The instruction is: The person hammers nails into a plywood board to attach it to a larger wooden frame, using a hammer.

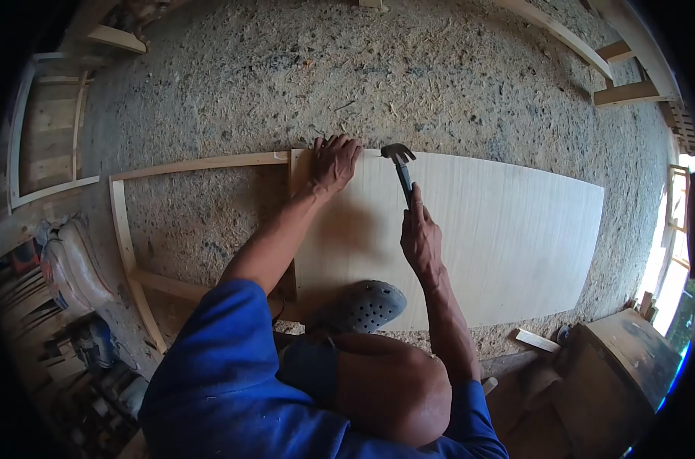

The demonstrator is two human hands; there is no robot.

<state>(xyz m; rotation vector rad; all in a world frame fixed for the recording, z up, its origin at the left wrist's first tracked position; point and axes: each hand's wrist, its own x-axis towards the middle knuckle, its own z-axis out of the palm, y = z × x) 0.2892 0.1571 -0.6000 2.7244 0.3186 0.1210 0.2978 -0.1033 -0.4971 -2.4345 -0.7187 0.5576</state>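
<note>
The person wears a bright blue shirt (225, 382) with loose sleeves, dark shorts (309, 367) and a grey perforated clog (366, 304).

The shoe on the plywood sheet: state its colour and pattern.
The shoe is grey, dotted with small holes; best in the head view.

One head cam, fisheye; looks fwd & down onto sawdust floor (362, 76), close over plywood sheet (500, 237).
</note>
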